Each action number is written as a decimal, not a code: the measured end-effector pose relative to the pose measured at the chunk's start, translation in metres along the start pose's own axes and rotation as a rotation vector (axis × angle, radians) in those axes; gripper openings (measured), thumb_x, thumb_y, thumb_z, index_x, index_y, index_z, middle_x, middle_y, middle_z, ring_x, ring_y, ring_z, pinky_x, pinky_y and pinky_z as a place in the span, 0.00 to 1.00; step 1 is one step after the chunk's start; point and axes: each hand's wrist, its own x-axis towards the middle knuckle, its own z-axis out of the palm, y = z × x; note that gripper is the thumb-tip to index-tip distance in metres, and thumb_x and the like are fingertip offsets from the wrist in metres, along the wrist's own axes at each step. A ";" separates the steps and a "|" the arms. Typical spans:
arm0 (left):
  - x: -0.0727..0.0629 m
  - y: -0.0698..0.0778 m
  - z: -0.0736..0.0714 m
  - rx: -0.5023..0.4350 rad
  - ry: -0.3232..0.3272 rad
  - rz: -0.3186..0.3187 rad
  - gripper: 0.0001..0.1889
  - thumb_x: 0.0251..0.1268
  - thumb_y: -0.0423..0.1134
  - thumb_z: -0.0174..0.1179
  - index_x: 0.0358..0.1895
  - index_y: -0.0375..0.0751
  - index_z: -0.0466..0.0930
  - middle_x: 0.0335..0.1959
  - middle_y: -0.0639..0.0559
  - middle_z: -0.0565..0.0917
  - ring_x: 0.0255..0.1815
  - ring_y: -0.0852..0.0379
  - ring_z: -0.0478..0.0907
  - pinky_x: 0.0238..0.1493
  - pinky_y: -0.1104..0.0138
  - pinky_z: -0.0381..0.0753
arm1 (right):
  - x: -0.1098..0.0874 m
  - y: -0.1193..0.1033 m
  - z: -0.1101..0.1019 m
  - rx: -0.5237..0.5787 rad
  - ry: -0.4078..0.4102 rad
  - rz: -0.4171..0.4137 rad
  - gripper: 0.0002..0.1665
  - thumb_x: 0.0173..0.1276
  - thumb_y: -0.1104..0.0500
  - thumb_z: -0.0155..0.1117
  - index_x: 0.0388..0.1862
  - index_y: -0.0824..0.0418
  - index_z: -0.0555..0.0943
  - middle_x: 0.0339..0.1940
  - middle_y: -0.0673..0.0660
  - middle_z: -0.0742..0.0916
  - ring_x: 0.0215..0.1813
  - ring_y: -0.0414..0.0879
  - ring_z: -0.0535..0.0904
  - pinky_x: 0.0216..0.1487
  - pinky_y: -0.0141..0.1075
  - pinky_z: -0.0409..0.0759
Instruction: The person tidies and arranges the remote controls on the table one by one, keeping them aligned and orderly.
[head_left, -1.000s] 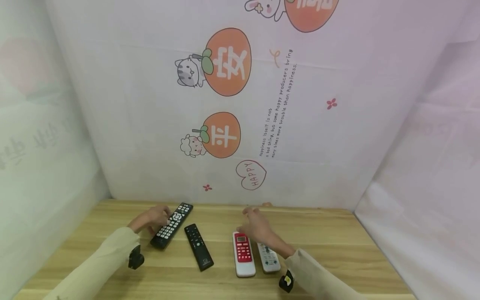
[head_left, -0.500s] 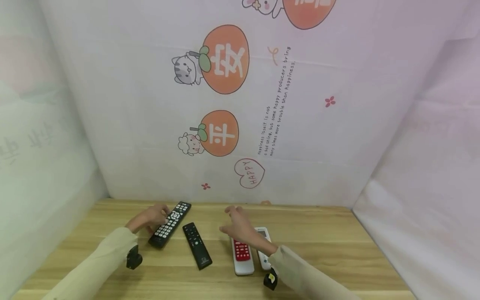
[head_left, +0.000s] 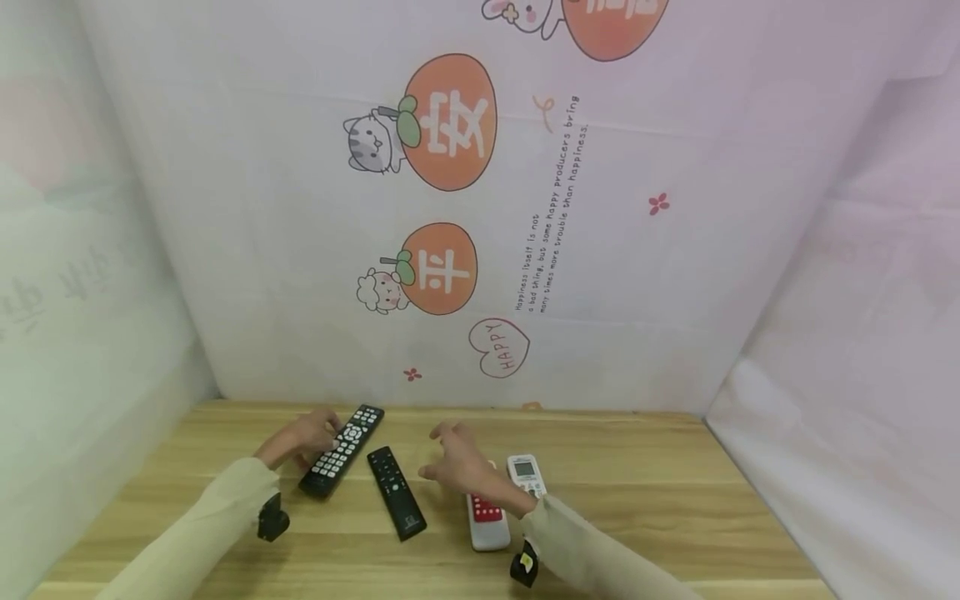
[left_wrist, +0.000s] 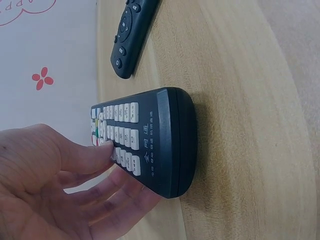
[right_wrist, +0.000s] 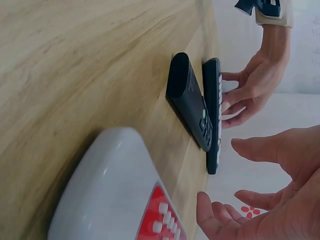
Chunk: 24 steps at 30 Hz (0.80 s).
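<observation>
My left hand [head_left: 303,437] holds the large black remote control [head_left: 352,435] with white buttons at the left of the table. In the left wrist view, its thumb [left_wrist: 90,157] lies on the button face and the fingers curl along the side. My right hand [head_left: 459,460] is raised over the red-and-white remote control [head_left: 489,535], fingers spread and holding nothing. It hides that remote's upper part. A slim black remote control [head_left: 397,493] lies between the hands. Partly behind my right wrist is a white remote control [head_left: 525,471] with a small screen.
All the remotes lie on a wooden table [head_left: 637,500]. A white printed sheet [head_left: 600,275] stands along its back edge, and plain white sheets close off the left and right sides. Each wrist wears a black camera mount.
My right hand has moved left from near the white remote, across the red-and-white one, toward the slim black remote. The left hand stays on the large black remote.
</observation>
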 end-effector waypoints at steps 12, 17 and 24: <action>0.000 0.004 -0.002 -0.011 0.001 -0.012 0.17 0.71 0.25 0.56 0.59 0.22 0.70 0.54 0.25 0.76 0.53 0.33 0.79 0.38 0.45 0.92 | -0.001 -0.010 0.009 0.016 -0.100 -0.012 0.36 0.62 0.57 0.80 0.64 0.68 0.76 0.61 0.69 0.77 0.51 0.54 0.80 0.54 0.50 0.87; 0.000 0.002 0.000 -0.018 -0.001 -0.017 0.17 0.70 0.25 0.57 0.59 0.23 0.71 0.53 0.26 0.77 0.52 0.33 0.79 0.38 0.45 0.92 | -0.004 -0.011 0.016 0.006 -0.135 0.009 0.36 0.64 0.50 0.79 0.65 0.64 0.76 0.56 0.64 0.79 0.51 0.52 0.80 0.53 0.50 0.86; 0.000 0.001 0.001 -0.019 -0.006 -0.007 0.16 0.72 0.25 0.56 0.59 0.23 0.70 0.54 0.24 0.75 0.53 0.31 0.79 0.38 0.45 0.92 | -0.002 -0.014 0.025 -0.038 -0.140 0.027 0.36 0.64 0.48 0.80 0.64 0.65 0.77 0.59 0.67 0.79 0.47 0.52 0.80 0.51 0.50 0.86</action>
